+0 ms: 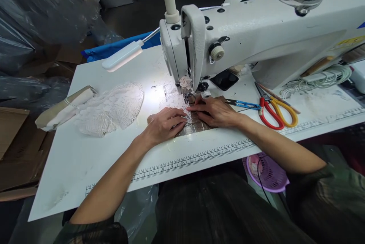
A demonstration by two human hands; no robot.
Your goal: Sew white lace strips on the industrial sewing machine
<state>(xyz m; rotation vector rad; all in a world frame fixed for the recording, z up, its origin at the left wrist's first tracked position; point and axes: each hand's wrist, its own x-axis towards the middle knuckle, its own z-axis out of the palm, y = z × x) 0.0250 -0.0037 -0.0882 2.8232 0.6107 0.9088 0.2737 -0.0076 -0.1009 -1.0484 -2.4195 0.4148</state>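
Observation:
White lace lies beneath the needle area of a white sewing machine, and its near end reaches between my hands. My left hand rests over the lace's left side, fingers stretched out and fingertips on it. From the other side, my right hand lies low on the machine bed, its index finger extended to the lace's right edge. The right thumb is partly hidden. Both hands look open, with fingers laid on the work rather than wrapped round it. A shiny brownish plate shows under the fingers.
Left on the white table lies a tied bundle of lace. Blue thread snips and red-and-yellow-handled scissors lie right of my right hand. A lamp lights the needle area. A ruler strip runs along the front edge.

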